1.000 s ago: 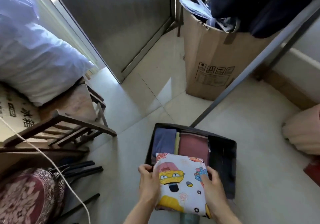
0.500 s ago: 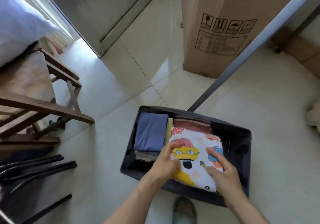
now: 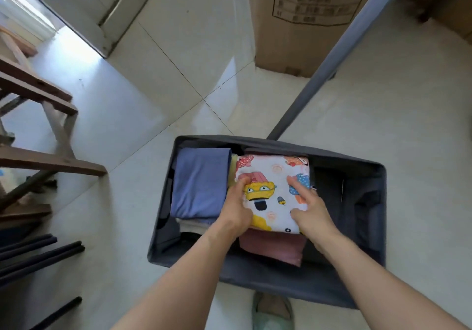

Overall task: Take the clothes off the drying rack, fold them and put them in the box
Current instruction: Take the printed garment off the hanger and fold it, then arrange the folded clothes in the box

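So the folded cartoon-print cloth is sitting inside the dark fabric box on the floor, lying flat on top of a folded pink garment whose near edge sticks out underneath it. Both hands are down in the box with it. The left hand is on the cloth's left edge, fingers curled over that edge with the tips on the print near the yellow cartoon face. The right hand is on the right side, fingers spread and lying on top of the cloth, thumb on the print near the lower right corner; can't tell how hard it's pressing. The hands are apart, one per side, cloth between them. Right next to the cloth on the left there's a folded blue garment on its own stack, with a thin strip of yellow fabric showing between the two. The right part of the box is dark, can't really make out what's in there. A grey pole slants across the tiled floor behind the box, with a cardboard box beyond it, and a green slipper pokes out just below the box's near wall.
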